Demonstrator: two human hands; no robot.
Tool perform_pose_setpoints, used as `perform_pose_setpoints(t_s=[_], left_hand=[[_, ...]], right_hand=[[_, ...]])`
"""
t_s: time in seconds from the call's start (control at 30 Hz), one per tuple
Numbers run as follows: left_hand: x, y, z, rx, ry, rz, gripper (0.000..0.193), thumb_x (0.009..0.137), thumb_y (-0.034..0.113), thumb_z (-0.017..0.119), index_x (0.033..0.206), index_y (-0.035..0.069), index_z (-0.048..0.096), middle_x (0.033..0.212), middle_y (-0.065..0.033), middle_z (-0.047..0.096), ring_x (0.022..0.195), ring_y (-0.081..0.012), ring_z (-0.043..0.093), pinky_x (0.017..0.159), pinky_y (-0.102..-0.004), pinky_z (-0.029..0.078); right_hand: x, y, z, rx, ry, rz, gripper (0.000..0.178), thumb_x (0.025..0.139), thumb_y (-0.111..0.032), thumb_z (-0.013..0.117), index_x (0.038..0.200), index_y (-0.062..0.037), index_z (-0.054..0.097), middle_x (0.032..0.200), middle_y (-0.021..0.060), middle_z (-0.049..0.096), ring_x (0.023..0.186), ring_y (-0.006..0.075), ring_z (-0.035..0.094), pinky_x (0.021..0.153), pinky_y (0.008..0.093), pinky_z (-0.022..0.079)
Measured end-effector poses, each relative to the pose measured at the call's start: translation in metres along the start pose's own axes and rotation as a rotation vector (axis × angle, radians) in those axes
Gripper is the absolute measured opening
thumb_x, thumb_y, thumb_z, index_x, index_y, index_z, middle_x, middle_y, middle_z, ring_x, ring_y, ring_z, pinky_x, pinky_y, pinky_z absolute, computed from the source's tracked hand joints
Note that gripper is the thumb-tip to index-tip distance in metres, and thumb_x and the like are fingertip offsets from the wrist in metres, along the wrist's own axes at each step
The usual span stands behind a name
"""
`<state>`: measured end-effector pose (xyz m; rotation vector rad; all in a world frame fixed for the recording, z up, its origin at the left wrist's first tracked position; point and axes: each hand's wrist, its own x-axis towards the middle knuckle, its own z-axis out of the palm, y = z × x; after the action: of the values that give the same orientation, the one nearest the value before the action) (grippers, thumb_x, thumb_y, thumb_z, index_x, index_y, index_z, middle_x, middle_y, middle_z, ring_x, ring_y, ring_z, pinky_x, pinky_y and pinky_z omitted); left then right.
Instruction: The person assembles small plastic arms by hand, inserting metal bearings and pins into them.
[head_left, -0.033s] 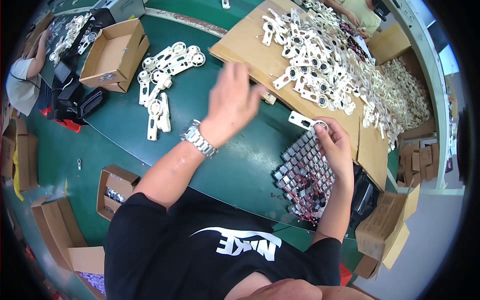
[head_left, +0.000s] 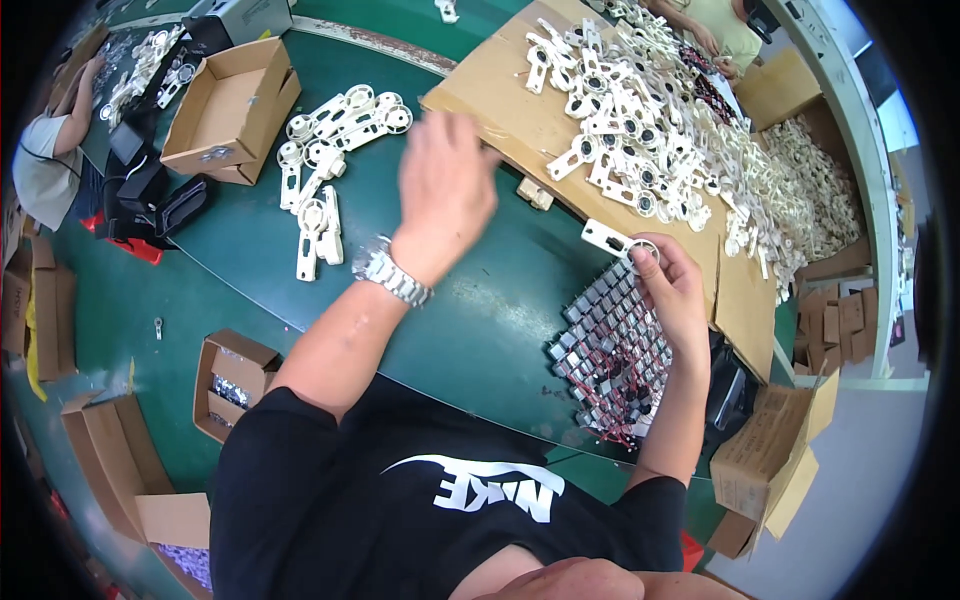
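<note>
My right hand pinches a white plastic housing by its ring-shaped end, with the slotted flat end pointing left. Below it lies a dense block of small grey components with red and black wires. My left hand, a metal watch on its wrist, hovers over the green table with its back up. Its fingers look stretched out though blurred, and nothing shows in them. Several similar white parts with round ends lie left of that hand. A small cream-coloured block sits by the cardboard edge.
A large heap of white housings covers the cardboard sheet at the back right. An open carton stands at the back left. A small box is beside my left elbow. Other people work at the far right and far left.
My left hand has moved left, away from the cream-coloured block, which now shows more fully. The right hand and its housing have barely shifted. A white piece at the top edge shows more.
</note>
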<state>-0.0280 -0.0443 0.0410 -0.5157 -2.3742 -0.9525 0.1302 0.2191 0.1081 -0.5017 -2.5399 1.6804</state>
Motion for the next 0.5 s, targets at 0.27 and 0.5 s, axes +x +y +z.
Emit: perform_pose_setpoints(t_s=[0.27, 0.5], left_hand=[[0.022, -0.067, -0.022, 0.794, -0.143, -0.36, 0.033, 0.082, 0.015, 0.079, 0.112, 0.004, 0.073, 0.126, -0.0149, 0.06, 0.126, -0.0348, 0.053, 0.102, -0.0564, 0.038], [0.023, -0.063, -0.012, 0.686, 0.003, -0.269, 0.033, 0.081, 0.011, 0.078, 0.112, 0.005, 0.072, 0.124, -0.0166, 0.061, 0.124, -0.0368, 0.052, 0.105, -0.06, 0.036]], right_hand=[[0.074, -0.016, -0.026, -0.06, 0.122, 0.086, 0.032, 0.104, -0.037, 0.076, 0.112, -0.0054, 0.072, 0.063, -0.0063, 0.052, 0.049, 0.003, 0.043, 0.042, 0.0231, 0.027], [0.133, -0.018, -0.042, 0.334, 0.226, 0.002, 0.032, 0.107, -0.029, 0.072, 0.122, -0.0002, 0.068, 0.089, 0.0052, 0.068, 0.076, 0.0123, 0.064, 0.062, 0.0282, 0.052]])
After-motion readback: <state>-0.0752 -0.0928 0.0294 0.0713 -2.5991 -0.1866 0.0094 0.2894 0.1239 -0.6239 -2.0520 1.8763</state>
